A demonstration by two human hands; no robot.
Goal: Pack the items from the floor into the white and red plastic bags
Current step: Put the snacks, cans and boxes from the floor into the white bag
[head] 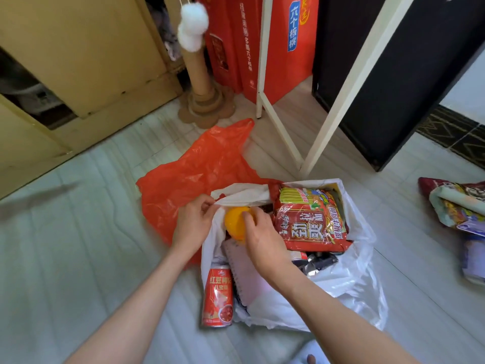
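Floor (78, 245): pale tiles.
White bag (349, 279): centre, near, full.
Red bag (189, 177): flat, touching white bag's far left.
Can (217, 298): near left of white bag.
Packets (456, 203): far right.

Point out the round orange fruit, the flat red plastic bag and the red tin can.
Round orange fruit (236, 222): head view, on its bare left side beside the fingers.
Flat red plastic bag (189, 177): head view, middle of the crumpled sheet.
Red tin can (217, 298): head view, on the printed label.
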